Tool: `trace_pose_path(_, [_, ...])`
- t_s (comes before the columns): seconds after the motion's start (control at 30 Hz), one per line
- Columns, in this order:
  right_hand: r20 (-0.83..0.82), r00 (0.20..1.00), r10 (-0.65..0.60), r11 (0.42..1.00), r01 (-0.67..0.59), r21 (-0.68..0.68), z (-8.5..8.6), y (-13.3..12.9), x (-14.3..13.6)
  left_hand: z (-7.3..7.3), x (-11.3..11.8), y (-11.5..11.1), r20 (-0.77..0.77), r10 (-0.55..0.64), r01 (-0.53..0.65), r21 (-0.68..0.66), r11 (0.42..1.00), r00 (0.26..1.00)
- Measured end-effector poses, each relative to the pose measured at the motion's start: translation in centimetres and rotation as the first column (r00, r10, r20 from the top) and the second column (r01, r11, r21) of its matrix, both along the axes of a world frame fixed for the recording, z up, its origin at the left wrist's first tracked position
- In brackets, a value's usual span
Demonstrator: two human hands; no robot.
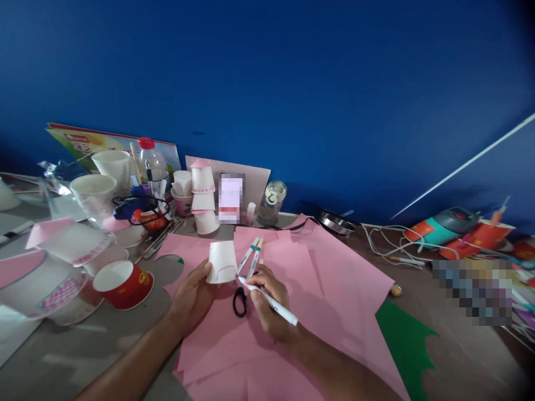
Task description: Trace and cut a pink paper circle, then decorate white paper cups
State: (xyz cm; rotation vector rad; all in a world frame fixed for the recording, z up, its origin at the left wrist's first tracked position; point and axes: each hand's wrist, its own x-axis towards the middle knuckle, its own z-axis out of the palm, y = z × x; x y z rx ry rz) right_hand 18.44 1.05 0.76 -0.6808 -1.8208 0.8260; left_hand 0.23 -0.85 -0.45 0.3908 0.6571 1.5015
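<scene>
My left hand (193, 298) is closed around the left side of a white paper cup (222, 260), which stands upside down, wide rim toward me. A pink curved line runs along the cup's lower part. In my right hand (270, 303) is a white marker (276, 308), its pink tip at the cup's lower right edge. Just beyond my right hand, more markers (253, 256) lie on the pink paper (301, 312). Below the cup shows a black scissors handle (239, 302); the rest of the scissors is hidden.
A red paper bowl (125, 284) and decorated white cups (71, 278) stand at left. Behind them are stacked cups (112, 167) and a red-capped bottle (147, 159). A stacked-cup figure (204, 197) and glass jar (272, 201) stand farther back. Green paper (407, 340) and cables (393, 245) lie right.
</scene>
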Motion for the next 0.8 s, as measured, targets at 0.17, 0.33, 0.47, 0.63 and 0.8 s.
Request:
trace_pose_path(0.17, [-0.014, 1.000, 0.012, 1.000, -0.013, -0.018, 0.0, 0.2, 0.2, 0.3, 0.0, 0.0, -0.012, -0.005, 0.005, -0.002, 1.000, 1.000])
trace_pose_path(0.33, [-0.122, 0.992, -0.026, 0.996, 0.015, -0.093, -0.4, 0.1, 0.2, 0.3, 0.0, -0.1, 0.008, 0.004, -0.004, -0.006, 1.000, 1.000])
trace_pose_path(0.47, [-0.175, 0.978, -0.109, 0.972, 0.068, -0.224, -0.9, 0.2, -0.1, -0.1, -0.2, 0.0, 0.031, 0.016, -0.016, -0.008, 1.000, 0.999])
trace_pose_path(0.63, [-0.160, 0.980, -0.116, 0.945, 0.060, -0.320, -1.3, 0.6, -0.1, 0.0, -0.3, 0.2, 0.049, 0.049, -0.046, -0.064, 0.997, 0.998])
trace_pose_path(0.8, [-0.139, 0.981, -0.135, 0.936, 0.081, -0.341, -1.5, 1.0, 0.0, 0.8, -0.2, 0.2, 0.078, 0.069, -0.057, -0.152, 0.987, 0.995])
